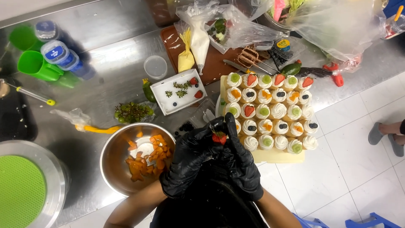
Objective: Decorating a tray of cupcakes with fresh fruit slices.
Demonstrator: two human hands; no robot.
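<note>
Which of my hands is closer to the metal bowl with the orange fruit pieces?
Left. Your left hand is right beside the metal bowl's rim, pinching a strawberry piece. Your right hand is on the far side of the left one, nearer the tray of cream cups.

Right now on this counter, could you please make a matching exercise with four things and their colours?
Things:
1. gloved hands
2. cups
3. piece of fruit between the fingers
4. fruit pieces in the metal bowl

Colours:
a. orange
b. black
c. red
d. green

Pairs: 1-b, 2-d, 3-c, 4-a
</note>
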